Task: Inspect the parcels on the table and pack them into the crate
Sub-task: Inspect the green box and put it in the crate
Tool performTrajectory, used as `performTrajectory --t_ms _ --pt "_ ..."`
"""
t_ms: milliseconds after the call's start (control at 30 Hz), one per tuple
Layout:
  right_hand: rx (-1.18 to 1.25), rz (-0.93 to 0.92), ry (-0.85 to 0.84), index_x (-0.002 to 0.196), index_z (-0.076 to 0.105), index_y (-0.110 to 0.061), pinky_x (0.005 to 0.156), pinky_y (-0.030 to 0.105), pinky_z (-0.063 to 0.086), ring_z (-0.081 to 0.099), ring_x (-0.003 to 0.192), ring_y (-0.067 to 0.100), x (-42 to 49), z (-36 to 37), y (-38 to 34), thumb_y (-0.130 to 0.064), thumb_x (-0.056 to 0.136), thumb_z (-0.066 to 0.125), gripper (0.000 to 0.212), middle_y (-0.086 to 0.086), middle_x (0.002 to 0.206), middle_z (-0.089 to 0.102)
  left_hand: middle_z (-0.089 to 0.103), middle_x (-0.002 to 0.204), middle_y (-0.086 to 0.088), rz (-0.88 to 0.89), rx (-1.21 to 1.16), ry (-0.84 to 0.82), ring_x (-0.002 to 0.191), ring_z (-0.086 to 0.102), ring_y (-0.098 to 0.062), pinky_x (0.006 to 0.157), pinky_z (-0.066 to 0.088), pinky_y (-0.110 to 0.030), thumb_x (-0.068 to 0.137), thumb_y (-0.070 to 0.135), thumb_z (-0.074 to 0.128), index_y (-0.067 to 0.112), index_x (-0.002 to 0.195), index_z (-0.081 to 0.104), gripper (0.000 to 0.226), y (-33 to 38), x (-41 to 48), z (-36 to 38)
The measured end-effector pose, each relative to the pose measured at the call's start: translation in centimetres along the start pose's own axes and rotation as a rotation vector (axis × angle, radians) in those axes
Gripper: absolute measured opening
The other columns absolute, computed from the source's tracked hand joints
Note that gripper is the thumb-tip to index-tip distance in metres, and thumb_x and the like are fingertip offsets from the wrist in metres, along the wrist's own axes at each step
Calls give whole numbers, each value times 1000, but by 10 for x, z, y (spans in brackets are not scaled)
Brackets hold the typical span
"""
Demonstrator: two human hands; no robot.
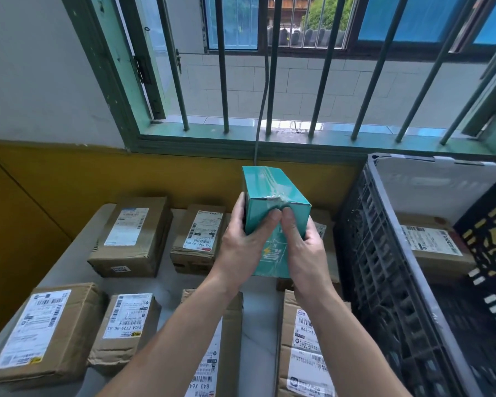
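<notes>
The left hand [241,245] and right hand [304,250] both grip a green box [272,190] held up in the middle, a few parcels [433,247] lie in the crate [384,267] at 3 o'clock, and many brown parcels [132,233] are left on the worktop [166,285] from 6 to 10 o'clock.

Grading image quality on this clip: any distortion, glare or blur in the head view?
Head view: wide-angle distortion splays the window bars and bends the crate wall; even daylight, no hard shadows; mild glare on the tape over the teal box; fine label print is soft.

Head view, facing forward-down, near table [169,283]
</notes>
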State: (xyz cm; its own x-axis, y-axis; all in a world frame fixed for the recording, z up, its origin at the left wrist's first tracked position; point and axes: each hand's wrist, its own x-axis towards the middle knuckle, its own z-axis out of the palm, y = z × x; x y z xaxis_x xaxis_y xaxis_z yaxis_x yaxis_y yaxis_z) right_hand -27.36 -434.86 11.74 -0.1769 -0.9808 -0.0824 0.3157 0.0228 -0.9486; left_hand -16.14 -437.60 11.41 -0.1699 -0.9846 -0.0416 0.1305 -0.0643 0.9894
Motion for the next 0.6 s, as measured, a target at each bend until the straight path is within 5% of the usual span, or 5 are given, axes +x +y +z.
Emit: performTrajectory --t_ms 233,333,433,533,600 --pt "-19 20 12 132 61 -24 89 46 62 77 101 23 6 -2 -8 -68 80 56 68 3 112 78 65 137 4 -22 -12 -42 120 69 -19 96 61 -44 81 53 71 38 162 24 94 -7 1 1" --pt "-11 42 33 126 62 -27 86 45 63 77 96 22 7 -2 -7 -62 90 55 51 1 107 79 70 129 6 -30 -46 -33 114 72 -17 85 63 -34 65 78 75 37 158 31 112 -3 0 3" --pt "-8 67 36 127 62 -26 85 46 61 76 90 19 6 -3 -4 -50 103 51 36 1 103 78 69 130 7 -47 20 5 113 72 -14 92 62 -39 49 103 57 41 157 30 127 -2 0 4" --pt "-16 65 20 131 59 -23 81 41 61 74 87 14 4 -3 -4 -50 102 54 40 1 104 75 67 131 5 -55 49 20 113 71 -15 93 62 -40 61 99 53 40 157 29 115 -4 1 3" --pt "-21 70 8 133 56 -24 74 34 62 74 85 10 3 -3 -4 -49 99 55 42 -2 102 75 67 129 -1 -64 2 14 110 72 -17 89 62 -37 79 77 52 33 155 34 90 -3 0 3"
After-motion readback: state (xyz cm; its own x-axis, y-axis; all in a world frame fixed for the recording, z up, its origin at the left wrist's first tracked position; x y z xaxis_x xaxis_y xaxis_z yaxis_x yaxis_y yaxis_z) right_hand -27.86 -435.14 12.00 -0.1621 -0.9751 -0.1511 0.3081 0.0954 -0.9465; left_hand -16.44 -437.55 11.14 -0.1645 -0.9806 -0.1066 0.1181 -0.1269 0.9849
